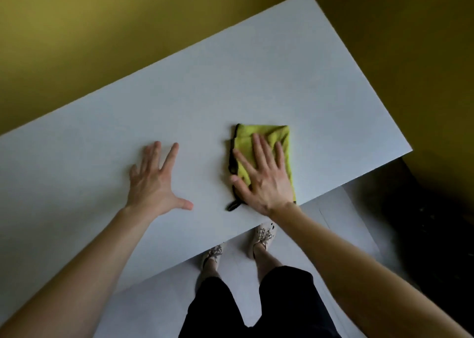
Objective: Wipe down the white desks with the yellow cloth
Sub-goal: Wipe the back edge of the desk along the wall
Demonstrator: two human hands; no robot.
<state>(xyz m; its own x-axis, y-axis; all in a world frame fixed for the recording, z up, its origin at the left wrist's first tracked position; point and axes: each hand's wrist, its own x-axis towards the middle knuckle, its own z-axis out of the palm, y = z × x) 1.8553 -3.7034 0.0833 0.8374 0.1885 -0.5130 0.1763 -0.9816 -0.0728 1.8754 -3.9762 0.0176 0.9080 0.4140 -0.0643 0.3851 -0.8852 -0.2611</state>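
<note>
White desk (205, 94) is seen against a yellow wall. Folded yellow cloth (266, 142), dark-edged, is pressed flat by right hand (264, 181), fingers straight and spread; left hand (154, 181) is laid flat, fingers splayed.

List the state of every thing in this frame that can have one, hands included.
yellow fabric cloth with dark trim: folded into a rectangle, lying flat on the desk near its near edge, under the right hand.
right hand: fingers straight and spread, pressing flat on the cloth.
left hand: fingers spread, resting on bare desk, apart from the cloth, holding nothing.
white flat rectangular desk: bears the cloth and both hands.
</note>
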